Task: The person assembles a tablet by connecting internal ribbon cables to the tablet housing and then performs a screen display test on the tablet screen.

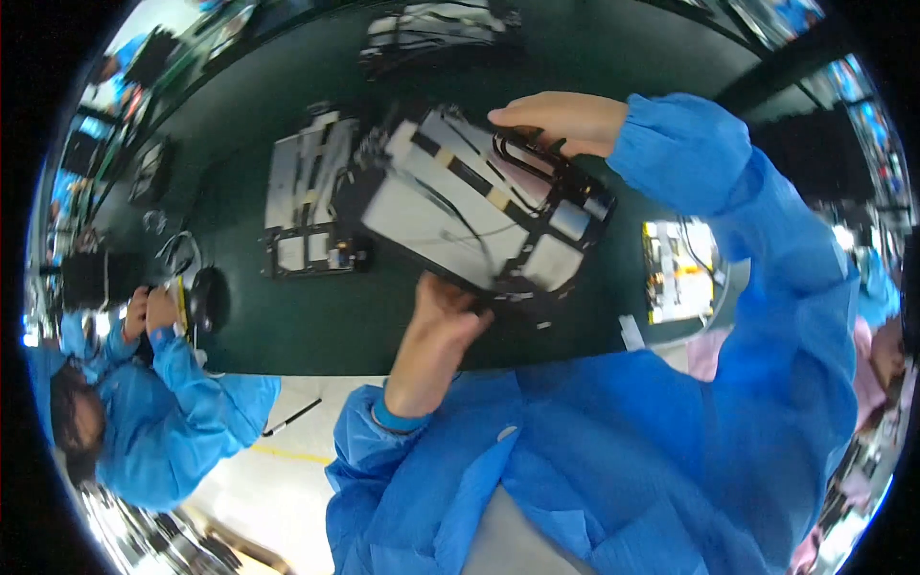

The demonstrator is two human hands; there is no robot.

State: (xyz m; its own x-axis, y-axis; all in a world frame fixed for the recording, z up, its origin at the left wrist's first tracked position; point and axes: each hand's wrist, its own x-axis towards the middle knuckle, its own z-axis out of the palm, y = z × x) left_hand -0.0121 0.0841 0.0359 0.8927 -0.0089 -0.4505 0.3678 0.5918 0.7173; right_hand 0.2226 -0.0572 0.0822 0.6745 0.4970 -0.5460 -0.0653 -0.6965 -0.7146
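Note:
A flat electronic assembly [450, 211] with a black frame, silver-white panels and black cables is held tilted above the dark green table between my two hands. My left hand [443, 321] is closed round its near edge, with some fingertips hidden underneath. At the far right edge, my right hand [565, 120] grips the frame beside a loop of black cable; part of its fingers is hidden behind the assembly. Motion blurs the assembly's left end. Just left of it, a similar assembly [309, 196] lies on the table.
More such assemblies [441, 34] lie at the far edge. On the right rests a white and yellow flat unit [678, 271] with a cable. A black rounded object [203, 299] and loose cables [180, 251] are at the left, near a co-worker in blue [177, 417] handling something yellow.

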